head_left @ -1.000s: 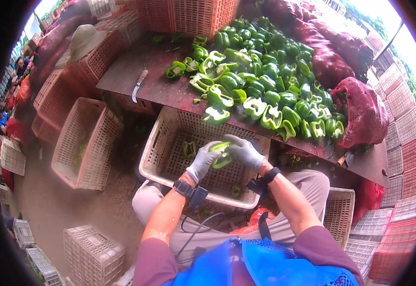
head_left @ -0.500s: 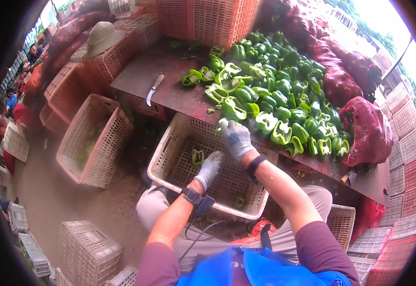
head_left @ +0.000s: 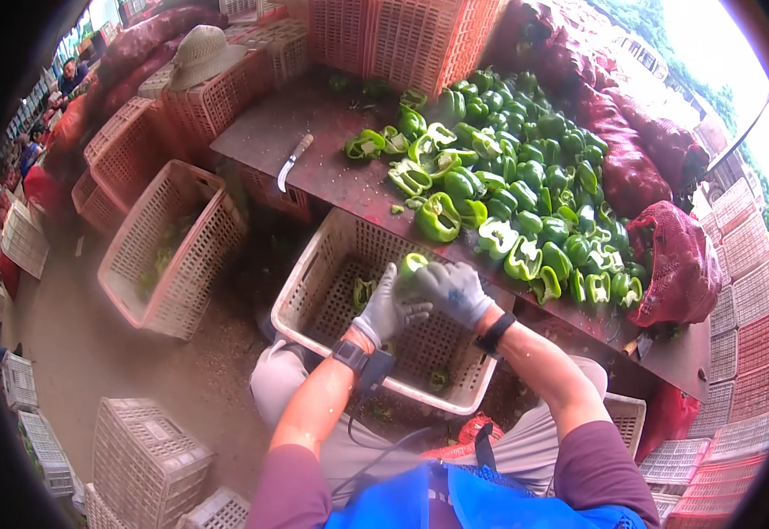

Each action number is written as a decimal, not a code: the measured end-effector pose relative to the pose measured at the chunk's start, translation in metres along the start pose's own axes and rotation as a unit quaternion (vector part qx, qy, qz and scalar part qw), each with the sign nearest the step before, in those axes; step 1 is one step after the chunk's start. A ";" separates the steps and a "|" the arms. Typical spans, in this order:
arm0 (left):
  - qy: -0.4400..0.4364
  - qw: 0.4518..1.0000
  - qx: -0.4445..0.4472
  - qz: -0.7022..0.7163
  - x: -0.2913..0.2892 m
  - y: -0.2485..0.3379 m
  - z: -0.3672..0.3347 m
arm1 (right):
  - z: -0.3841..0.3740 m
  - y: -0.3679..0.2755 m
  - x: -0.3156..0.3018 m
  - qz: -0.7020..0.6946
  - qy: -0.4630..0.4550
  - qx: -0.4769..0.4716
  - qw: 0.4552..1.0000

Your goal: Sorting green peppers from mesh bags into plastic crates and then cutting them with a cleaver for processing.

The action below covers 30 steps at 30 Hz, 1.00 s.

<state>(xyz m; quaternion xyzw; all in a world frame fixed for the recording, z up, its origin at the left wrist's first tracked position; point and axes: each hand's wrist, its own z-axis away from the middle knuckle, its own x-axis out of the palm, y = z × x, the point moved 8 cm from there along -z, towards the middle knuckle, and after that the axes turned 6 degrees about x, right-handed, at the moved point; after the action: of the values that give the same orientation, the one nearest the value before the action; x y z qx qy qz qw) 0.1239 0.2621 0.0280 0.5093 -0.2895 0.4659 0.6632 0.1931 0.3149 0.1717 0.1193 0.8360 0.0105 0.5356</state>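
Observation:
Both my hands wear grey gloves and meet over a pale plastic crate [head_left: 300, 328] in front of my knees. My right hand [head_left: 455, 292] grips a green bell pepper [head_left: 413, 263] above the crate. My left hand [head_left: 390, 308] touches the same pepper from below. Pepper pieces [head_left: 363, 291] lie in the crate's bottom. On the dark metal table [head_left: 265, 137] beyond it sits a big heap of green peppers [head_left: 525, 189], some cut open. A knife [head_left: 293, 161] lies on the table's left part.
A second pale crate [head_left: 168, 247] with green scraps stands to the left. Orange crates [head_left: 402, 40] are stacked behind the table. Red mesh sacks [head_left: 679, 269] lie at the table's right end. More white crates [head_left: 142, 463] stand on the floor. People are at far left.
My right hand reached to the pepper heap, then came back over the crate with a pepper. My left hand rose to meet it. The view shifted slightly.

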 end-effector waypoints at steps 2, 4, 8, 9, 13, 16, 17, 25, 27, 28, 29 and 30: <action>-0.041 0.999 0.002 0.027 0.001 -0.005 -0.008 | 0.009 -0.020 -0.012 -0.037 -0.008 -0.015 0.999; -0.057 0.997 0.014 0.050 -0.021 -0.006 -0.013 | 0.008 -0.043 -0.015 -0.071 -0.011 -0.026 0.997; 0.011 0.994 0.072 0.081 -0.017 -0.013 -0.008 | 0.016 -0.033 0.001 -0.137 0.032 0.092 0.986; 0.017 0.993 0.109 0.032 -0.008 -0.015 -0.006 | 0.018 -0.012 0.015 -0.178 0.011 0.205 0.962; 0.040 0.990 0.132 -0.013 0.002 -0.007 0.000 | 0.029 0.027 0.038 -0.369 -0.036 0.408 0.834; 0.023 0.978 0.179 -0.109 0.003 0.004 -0.002 | 0.045 0.061 0.003 -0.466 0.056 0.464 0.751; 0.032 0.968 0.190 -0.163 0.001 0.005 -0.004 | 0.053 0.076 -0.021 -0.460 0.078 0.467 0.751; 0.150 0.872 0.137 -0.446 -0.051 -0.004 -0.012 | 0.273 0.205 -0.213 0.113 -0.127 0.538 0.825; 0.142 0.898 0.069 -0.410 -0.047 -0.023 -0.018 | 0.388 0.217 -0.236 0.200 -0.270 0.595 0.730; 0.133 0.909 0.047 -0.392 -0.042 -0.030 -0.019 | 0.442 0.215 -0.236 0.218 -0.354 0.609 0.676; 0.127 0.918 0.026 -0.374 -0.038 -0.036 -0.018 | 0.494 0.211 -0.235 0.230 -0.440 0.608 0.619; 0.127 0.926 0.005 -0.356 -0.041 -0.038 -0.014 | 0.503 0.202 -0.228 0.227 -0.487 0.599 0.594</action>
<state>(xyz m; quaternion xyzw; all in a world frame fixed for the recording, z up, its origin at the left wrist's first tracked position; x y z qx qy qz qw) 0.1414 0.2600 -0.0271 0.5187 -0.0004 0.2617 0.8139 0.7736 0.4080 0.1898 0.5865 0.2146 -0.4313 0.6512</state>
